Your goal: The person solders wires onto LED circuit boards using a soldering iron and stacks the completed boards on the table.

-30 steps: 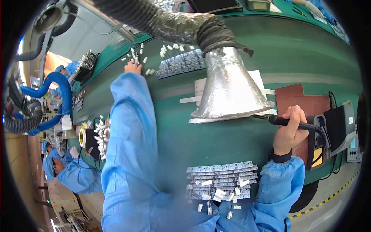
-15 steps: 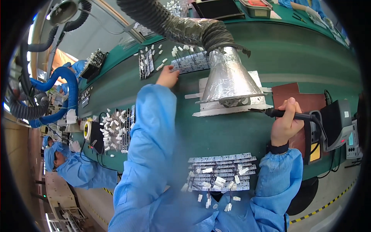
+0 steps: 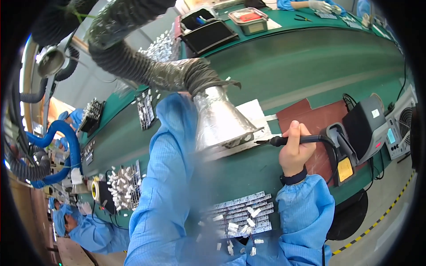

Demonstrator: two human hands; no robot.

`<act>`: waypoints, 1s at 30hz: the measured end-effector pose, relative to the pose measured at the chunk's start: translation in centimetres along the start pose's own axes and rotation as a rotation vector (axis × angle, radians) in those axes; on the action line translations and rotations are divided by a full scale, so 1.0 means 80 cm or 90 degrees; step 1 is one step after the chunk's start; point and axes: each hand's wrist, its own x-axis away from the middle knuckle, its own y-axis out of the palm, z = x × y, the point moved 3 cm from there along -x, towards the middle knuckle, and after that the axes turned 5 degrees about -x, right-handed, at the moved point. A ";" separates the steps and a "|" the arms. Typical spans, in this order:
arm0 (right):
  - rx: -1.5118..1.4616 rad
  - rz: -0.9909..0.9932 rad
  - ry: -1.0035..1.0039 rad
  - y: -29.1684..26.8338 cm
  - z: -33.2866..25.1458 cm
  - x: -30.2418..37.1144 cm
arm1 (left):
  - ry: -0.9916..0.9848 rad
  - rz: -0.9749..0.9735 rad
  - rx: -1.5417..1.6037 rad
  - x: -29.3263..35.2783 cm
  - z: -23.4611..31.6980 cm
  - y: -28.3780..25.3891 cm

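Note:
A soldering iron (image 3: 308, 139) is gripped in my right hand (image 3: 295, 153), its thin tip pointing left by the edge of a pale board (image 3: 253, 113). Over that board hangs a foil-wrapped fume hood (image 3: 222, 117) on a flexible duct. My left arm (image 3: 166, 155) stretches forward across the bench. Behind the hood and duct, my left hand (image 3: 185, 94) is almost wholly hidden, so its fingers do not show. Close to my body lie rows of circuit board strips (image 3: 262, 206) with white connectors (image 3: 234, 227) on short wires.
At right, a soldering station (image 3: 364, 126) stands beside a brown mat (image 3: 310, 117) and a yellow sponge (image 3: 345, 169). More connector strips lie at the left (image 3: 124, 186) and far left (image 3: 145, 108). A clear box (image 3: 249, 21) and black tray (image 3: 208, 37) are at the back. Co-workers sit nearby.
My left hand, earlier visible at the far board strips, has gone behind the hood and duct. The view has swung, shifting the bench things leftward. The soldering iron stays in my right hand.

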 end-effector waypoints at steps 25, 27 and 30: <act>0.014 0.017 0.017 -0.003 0.006 -0.005 | 0.289 0.391 0.186 -0.023 0.050 0.005; 0.018 0.018 0.023 -0.002 0.008 -0.005 | 0.316 0.417 0.199 -0.032 0.058 0.001; 0.013 0.011 0.022 0.001 0.008 -0.004 | 0.350 0.459 0.222 -0.038 0.064 -0.002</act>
